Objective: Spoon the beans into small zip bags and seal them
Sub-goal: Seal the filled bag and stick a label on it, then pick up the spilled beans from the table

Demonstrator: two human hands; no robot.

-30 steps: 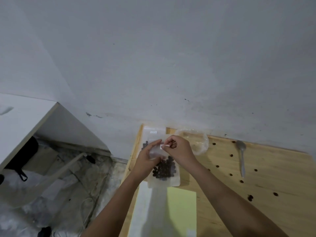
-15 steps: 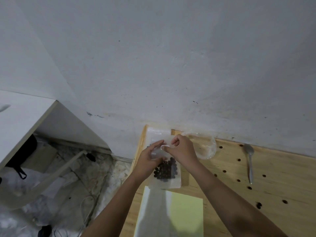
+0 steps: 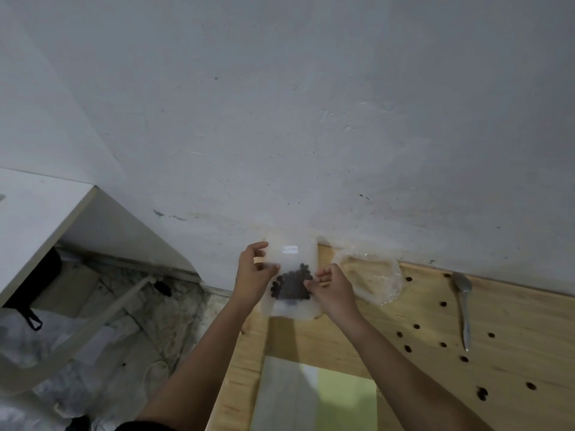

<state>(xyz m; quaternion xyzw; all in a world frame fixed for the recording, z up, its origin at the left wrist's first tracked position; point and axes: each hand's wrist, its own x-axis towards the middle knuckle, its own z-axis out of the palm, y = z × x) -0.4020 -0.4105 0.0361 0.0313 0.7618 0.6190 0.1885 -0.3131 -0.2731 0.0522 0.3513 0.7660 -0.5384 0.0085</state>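
The small translucent plastic zip bag (image 3: 295,259) of dark round beans (image 3: 291,286) is at the pale wooden table's (image 3: 513,321) far left corner. The left hand (image 3: 252,276) and right hand (image 3: 334,290) pinch its 2 side edges with curled fingers. It is probably light, floppy and slick, so grip the zip strip.

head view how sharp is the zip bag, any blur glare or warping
Head view: soft and dim; the zip bag looks hazy, its seal line unreadable; the beans merge into a dark clump; no strong glare; a soft shadow falls below the bag; wide-angle skews the table edge.
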